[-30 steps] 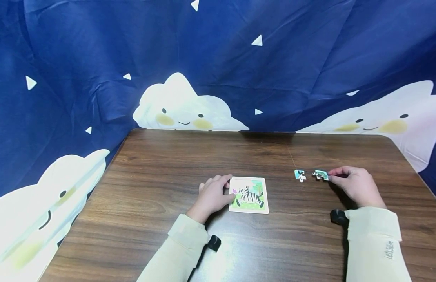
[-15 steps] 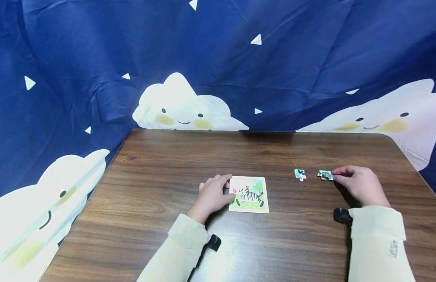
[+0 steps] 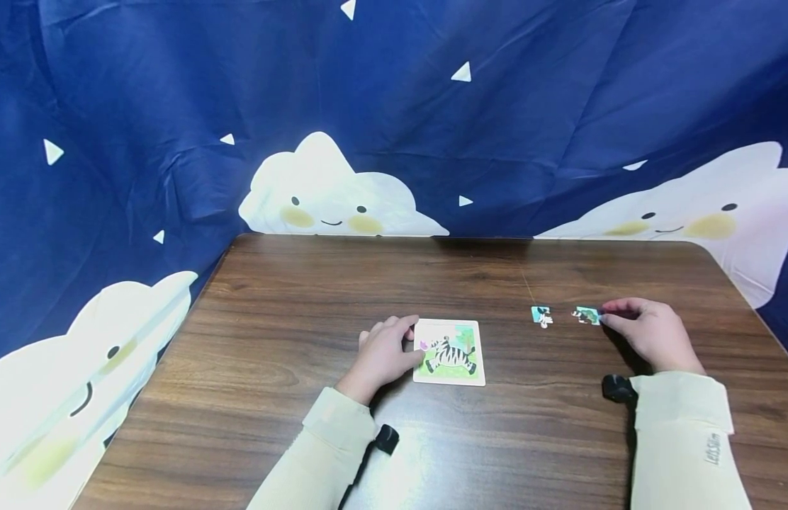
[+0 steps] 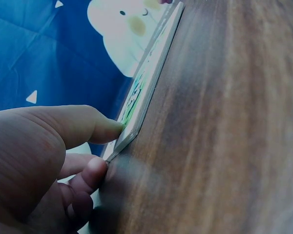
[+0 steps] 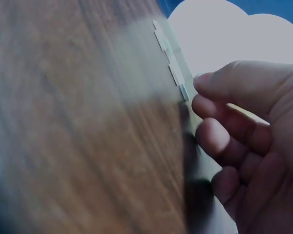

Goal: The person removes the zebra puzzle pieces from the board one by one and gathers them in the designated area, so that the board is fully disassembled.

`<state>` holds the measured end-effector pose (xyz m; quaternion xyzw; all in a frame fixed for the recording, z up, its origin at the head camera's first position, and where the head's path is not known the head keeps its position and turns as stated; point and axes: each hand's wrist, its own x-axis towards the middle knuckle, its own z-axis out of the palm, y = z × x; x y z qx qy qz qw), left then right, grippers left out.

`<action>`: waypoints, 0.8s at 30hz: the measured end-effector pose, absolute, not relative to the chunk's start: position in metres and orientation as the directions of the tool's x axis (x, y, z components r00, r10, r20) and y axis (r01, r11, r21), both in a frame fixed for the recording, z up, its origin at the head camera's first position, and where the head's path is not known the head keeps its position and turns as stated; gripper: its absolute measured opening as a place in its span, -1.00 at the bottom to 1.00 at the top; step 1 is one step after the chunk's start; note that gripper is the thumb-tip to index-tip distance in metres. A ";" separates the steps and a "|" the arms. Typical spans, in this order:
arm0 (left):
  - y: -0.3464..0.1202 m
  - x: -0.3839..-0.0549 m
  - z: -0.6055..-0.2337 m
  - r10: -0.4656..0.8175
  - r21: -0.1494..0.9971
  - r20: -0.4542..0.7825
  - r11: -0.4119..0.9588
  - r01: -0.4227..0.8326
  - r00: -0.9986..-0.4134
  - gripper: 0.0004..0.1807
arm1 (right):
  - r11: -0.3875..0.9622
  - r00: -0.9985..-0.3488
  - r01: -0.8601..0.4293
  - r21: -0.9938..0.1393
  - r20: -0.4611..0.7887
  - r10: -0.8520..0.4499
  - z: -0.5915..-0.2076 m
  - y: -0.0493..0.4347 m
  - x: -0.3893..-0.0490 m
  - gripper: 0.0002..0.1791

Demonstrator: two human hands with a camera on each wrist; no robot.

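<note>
A square zebra puzzle lies on the table in front of me. My left hand grips its left side, with the thumb on the top face and the other fingers along the edge; the left wrist view shows the thumb close over the corner. Farther right, a puzzle piece with green and black-and-white parts lies flat. The thumb and fingertips of my right hand are right at its right edge, just beside it in the right wrist view. Another puzzle piece, blue and white, lies to its left.
The brown wooden table spreads around the puzzle and pieces. Behind it hangs a blue cloth with smiling clouds and white triangles. Black wrist cameras sit at both cuffs.
My right hand has shifted a little to the right with the puzzle piece, which now lies flat, farther from the other piece. My left hand and the zebra puzzle have stayed in place.
</note>
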<state>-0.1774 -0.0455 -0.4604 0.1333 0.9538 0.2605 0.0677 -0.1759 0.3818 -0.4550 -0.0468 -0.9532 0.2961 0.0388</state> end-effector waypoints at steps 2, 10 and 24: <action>-0.045 -0.177 -0.461 0.290 0.515 -0.057 0.828 0.221 -0.955 -0.26 | 0.822 -0.994 0.065 -0.565 0.039 0.106 -0.455 0.381 -0.177 -0.62; -0.045 -0.177 -0.461 0.289 0.520 -0.053 0.825 0.221 -0.956 -0.26 | 0.839 -0.995 0.086 -0.537 -0.007 0.097 -0.454 0.375 -0.180 -0.63; -0.045 -0.176 -0.461 0.288 0.517 -0.047 0.827 0.223 -0.957 -0.28 | 0.778 -0.987 0.078 -0.624 0.062 0.149 -0.454 0.366 -0.178 -0.61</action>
